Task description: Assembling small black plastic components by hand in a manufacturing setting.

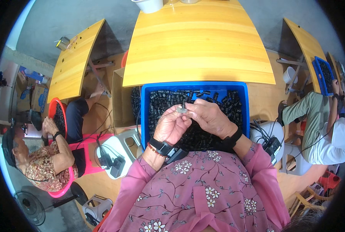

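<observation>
Above a blue bin (143, 116) of small black plastic fittings (168, 96), my two hands meet fingertip to fingertip. Between the thumb and fingers of my left hand (169, 125) is a small grey piece (181, 110), with a dark bit standing up beside it. My right hand (212, 119) is closed in a pinch against the same spot. Its fingers hide whatever else they grip. The bin rests against my lap, below the table's near edge.
A yellow wooden table (199, 42) stands ahead, with a white tub (149, 5) at its far edge. White stools (120, 149) with black cabled devices flank me. A person (45, 154) sits at left by a red basin (53, 103); another person (327, 131) works at right.
</observation>
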A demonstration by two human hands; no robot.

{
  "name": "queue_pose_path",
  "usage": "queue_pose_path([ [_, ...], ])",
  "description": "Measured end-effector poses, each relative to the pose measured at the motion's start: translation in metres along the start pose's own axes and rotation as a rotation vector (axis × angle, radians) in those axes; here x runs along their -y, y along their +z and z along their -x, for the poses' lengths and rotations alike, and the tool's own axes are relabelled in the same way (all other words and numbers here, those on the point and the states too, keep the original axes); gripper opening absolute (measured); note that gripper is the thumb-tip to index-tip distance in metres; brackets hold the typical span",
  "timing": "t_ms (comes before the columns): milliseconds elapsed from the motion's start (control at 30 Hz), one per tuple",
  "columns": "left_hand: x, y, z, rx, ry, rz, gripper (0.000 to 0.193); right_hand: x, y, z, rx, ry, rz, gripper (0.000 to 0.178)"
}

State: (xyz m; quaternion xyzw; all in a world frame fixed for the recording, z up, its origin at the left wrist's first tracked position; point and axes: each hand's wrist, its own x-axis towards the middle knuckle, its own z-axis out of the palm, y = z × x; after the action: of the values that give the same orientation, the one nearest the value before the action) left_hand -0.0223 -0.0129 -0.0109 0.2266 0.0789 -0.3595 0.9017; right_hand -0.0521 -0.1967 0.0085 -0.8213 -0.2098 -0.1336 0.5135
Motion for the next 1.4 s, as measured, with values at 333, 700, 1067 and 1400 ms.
queue_pose_path([
  [333,-0.002,-0.007,-0.001,0.052,-0.084,0.082,0.016,-0.01,0.002,0.001,0.001,0.01,0.017,0.024],
  [700,-0.002,0.0,0.001,-0.003,-0.064,0.045,0.012,-0.002,0.001,0.001,0.012,-0.025,0.046,0.023],
  [1067,0.0,-0.006,0.001,0.043,-0.097,0.048,0.015,-0.006,-0.001,0.004,0.019,-0.054,-0.019,0.025],
  [1400,0.0,-0.004,0.001,-0.007,-0.091,0.057,0.013,-0.005,0.0,0.004,0.056,-0.014,0.063,0.024],
])
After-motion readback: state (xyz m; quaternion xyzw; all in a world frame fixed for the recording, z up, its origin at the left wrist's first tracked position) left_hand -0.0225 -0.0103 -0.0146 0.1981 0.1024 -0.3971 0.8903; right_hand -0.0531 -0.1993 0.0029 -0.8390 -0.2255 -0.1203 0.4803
